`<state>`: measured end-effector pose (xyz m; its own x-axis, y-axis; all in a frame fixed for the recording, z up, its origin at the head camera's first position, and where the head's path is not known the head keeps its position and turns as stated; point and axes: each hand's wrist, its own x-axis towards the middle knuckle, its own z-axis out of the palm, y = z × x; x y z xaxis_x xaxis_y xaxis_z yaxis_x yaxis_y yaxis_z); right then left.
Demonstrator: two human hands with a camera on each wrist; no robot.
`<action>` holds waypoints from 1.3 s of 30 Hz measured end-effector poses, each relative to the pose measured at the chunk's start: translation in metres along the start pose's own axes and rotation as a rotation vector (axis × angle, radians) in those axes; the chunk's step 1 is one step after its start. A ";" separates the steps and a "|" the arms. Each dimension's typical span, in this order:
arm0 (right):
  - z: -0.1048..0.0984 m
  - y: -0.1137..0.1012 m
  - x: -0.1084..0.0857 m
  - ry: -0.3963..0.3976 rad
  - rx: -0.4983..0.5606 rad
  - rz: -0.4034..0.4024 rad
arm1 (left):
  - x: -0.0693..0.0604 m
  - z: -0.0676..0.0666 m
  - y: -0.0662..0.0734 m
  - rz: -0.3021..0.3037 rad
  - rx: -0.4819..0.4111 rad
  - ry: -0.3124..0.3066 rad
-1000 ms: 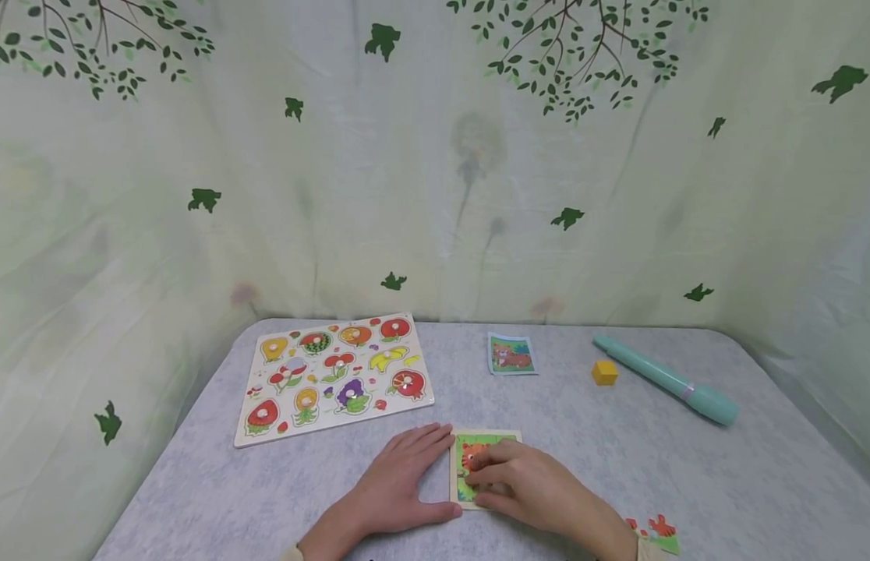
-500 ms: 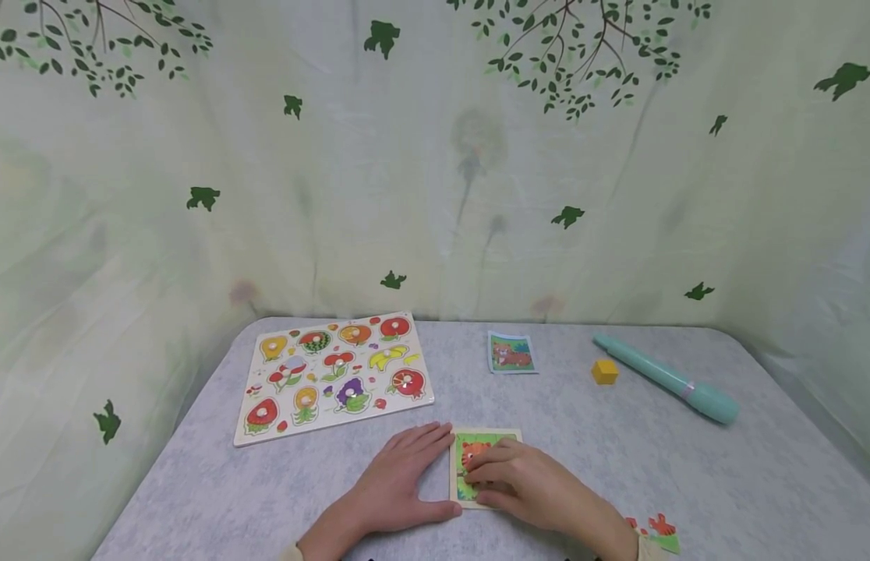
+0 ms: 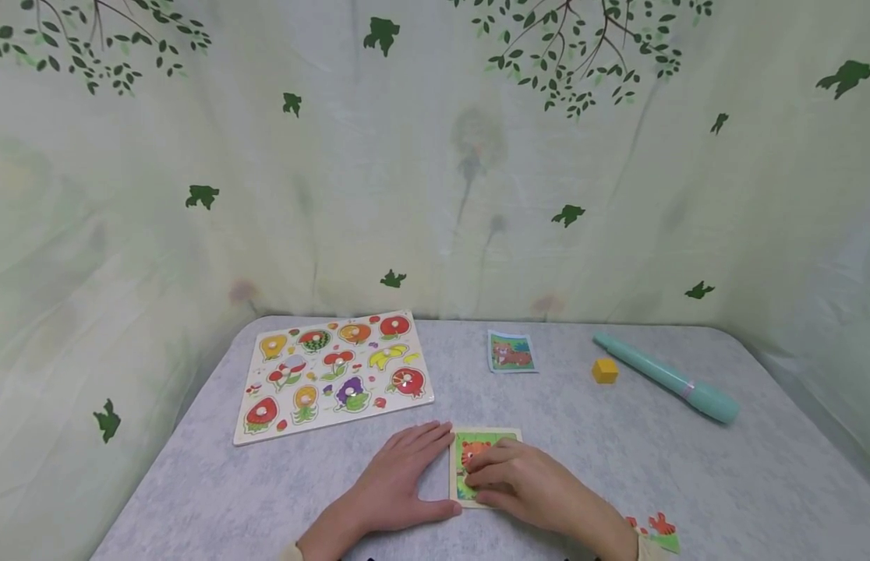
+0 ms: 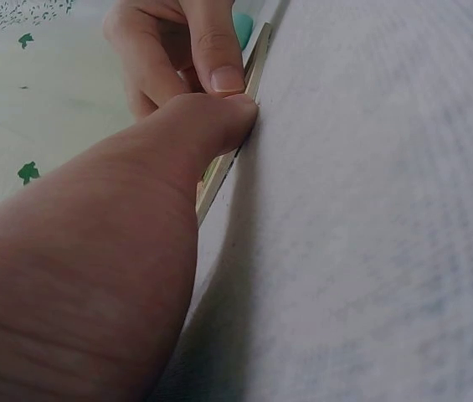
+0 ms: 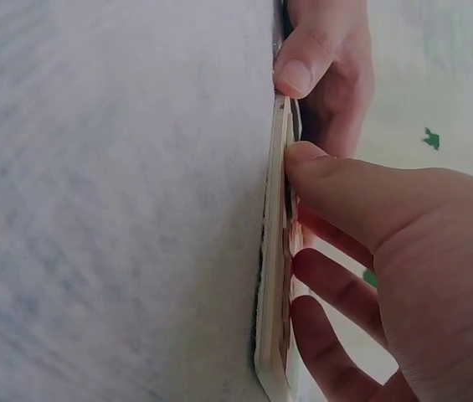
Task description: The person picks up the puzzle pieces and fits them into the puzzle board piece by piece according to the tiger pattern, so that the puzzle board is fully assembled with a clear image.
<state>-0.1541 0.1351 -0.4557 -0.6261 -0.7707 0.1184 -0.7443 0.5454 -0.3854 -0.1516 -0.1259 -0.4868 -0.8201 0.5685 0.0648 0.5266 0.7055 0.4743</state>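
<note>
A small wooden tiger jigsaw puzzle (image 3: 466,492) with a pale frame lies flat near the table's front. My left hand (image 3: 400,481) rests at its left side, fingers stretched to the upper left corner and thumb at the lower left corner. In the left wrist view that thumb (image 4: 232,117) touches the frame's edge. My right hand (image 3: 522,483) lies over the puzzle's right part. Its thumb and bent fingers pinch a puzzle piece (image 5: 290,205) within the frame, slightly uneven with the surface. The hand hides most of that piece and the right half of the picture.
A fruit peg puzzle board (image 3: 337,374) lies at the back left. Behind the hands are a bear picture card (image 3: 512,354), a yellow cube (image 3: 605,372) and a teal marker-shaped object (image 3: 666,379). A loose orange and green piece (image 3: 661,534) lies by the right sleeve.
Both hands stay in place at the tiger puzzle. The right fingers shift only very slightly on it, and the head view tilts a little.
</note>
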 end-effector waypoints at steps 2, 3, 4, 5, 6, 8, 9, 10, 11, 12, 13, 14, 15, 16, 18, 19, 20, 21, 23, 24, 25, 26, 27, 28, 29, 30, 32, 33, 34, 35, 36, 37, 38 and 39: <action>0.000 0.000 0.000 0.012 -0.012 -0.015 | 0.000 0.000 0.000 -0.001 0.001 0.001; 0.000 0.000 -0.001 0.022 -0.020 -0.025 | 0.000 -0.001 0.001 -0.003 0.003 0.000; 0.000 0.000 -0.001 0.029 -0.029 -0.035 | 0.000 -0.001 0.001 -0.005 0.007 0.000; 0.001 0.000 -0.001 0.034 -0.034 -0.040 | 0.000 -0.001 0.001 -0.007 0.009 -0.001; 0.001 0.000 -0.001 0.041 -0.038 -0.045 | 0.000 -0.001 0.002 -0.008 0.012 -0.001; 0.002 0.001 -0.002 0.051 -0.040 -0.049 | 0.000 -0.001 0.002 -0.011 0.018 -0.002; 0.002 0.001 -0.002 0.055 -0.039 -0.050 | 0.000 -0.001 0.003 -0.012 0.021 -0.002; 0.002 0.001 -0.002 0.054 -0.036 -0.048 | 0.000 -0.001 0.003 -0.012 0.021 -0.002; 0.002 0.001 -0.002 0.051 -0.034 -0.045 | 0.000 -0.001 0.003 -0.012 0.021 -0.003; 0.002 0.001 -0.002 0.048 -0.034 -0.045 | 0.000 -0.001 0.002 -0.011 0.021 -0.002; 0.001 0.001 -0.002 0.043 -0.033 -0.043 | 0.001 -0.001 0.002 -0.010 0.020 -0.002; 0.001 0.000 -0.002 0.038 -0.034 -0.040 | 0.001 0.000 0.002 -0.010 0.020 -0.001; 0.000 0.000 -0.002 0.033 -0.034 -0.035 | 0.001 0.000 0.001 -0.009 0.019 0.000; 0.000 0.000 -0.002 0.030 -0.034 -0.026 | 0.001 0.000 0.001 -0.008 0.020 0.001; -0.001 -0.001 -0.002 0.031 -0.033 -0.003 | 0.001 0.001 0.001 -0.006 0.021 0.003; -0.001 -0.001 -0.001 0.037 -0.036 0.011 | 0.001 0.001 0.000 -0.006 0.021 0.004; -0.001 -0.001 -0.001 0.044 -0.041 0.025 | 0.001 0.001 0.000 -0.006 0.022 0.004; -0.001 -0.001 -0.001 0.052 -0.045 0.040 | 0.001 0.001 0.000 -0.006 0.022 0.004; 0.001 -0.002 0.000 0.068 -0.057 0.066 | 0.001 0.001 0.000 -0.007 0.023 0.003; 0.002 -0.002 0.000 0.077 -0.064 0.074 | 0.001 0.001 0.000 -0.007 0.022 0.002; 0.003 -0.001 0.000 0.086 -0.073 0.080 | 0.001 0.001 0.000 -0.007 0.021 0.001; 0.004 -0.001 0.001 0.095 -0.078 0.083 | 0.001 0.001 0.001 -0.007 0.022 0.001; 0.005 -0.001 0.001 0.103 -0.084 0.082 | 0.001 0.001 0.001 -0.008 0.022 0.001; 0.006 -0.001 0.001 0.115 -0.092 0.076 | 0.001 0.001 0.001 -0.008 0.024 0.001; 0.007 0.000 0.001 0.128 -0.097 0.069 | 0.001 0.001 0.001 -0.008 0.026 0.001; 0.008 0.000 0.001 0.141 -0.102 0.059 | 0.001 0.001 0.000 -0.009 0.026 0.000; 0.009 0.001 0.001 0.166 -0.109 0.044 | 0.001 0.001 0.000 -0.012 0.028 -0.002; 0.010 0.001 0.001 0.175 -0.111 0.038 | 0.001 0.001 0.000 -0.012 0.029 -0.002; 0.011 0.001 0.001 0.184 -0.112 0.036 | 0.001 0.001 0.000 -0.013 0.029 -0.003; 0.011 0.001 0.001 0.189 -0.112 0.038 | 0.001 0.001 0.000 -0.013 0.030 -0.003; 0.011 0.001 0.001 0.192 -0.109 0.042 | 0.001 0.001 0.000 -0.013 0.030 -0.003; 0.011 0.000 0.001 0.191 -0.106 0.049 | 0.001 0.001 0.000 -0.012 0.031 -0.003; 0.011 0.000 0.002 0.190 -0.103 0.057 | 0.001 0.001 0.000 -0.012 0.032 -0.003; 0.011 0.000 0.002 0.186 -0.098 0.067 | 0.001 0.001 0.000 -0.011 0.032 -0.003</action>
<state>-0.1527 0.1300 -0.4655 -0.7000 -0.6627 0.2663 -0.7132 0.6295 -0.3084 -0.1523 -0.1245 -0.4874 -0.8254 0.5616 0.0575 0.5245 0.7251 0.4463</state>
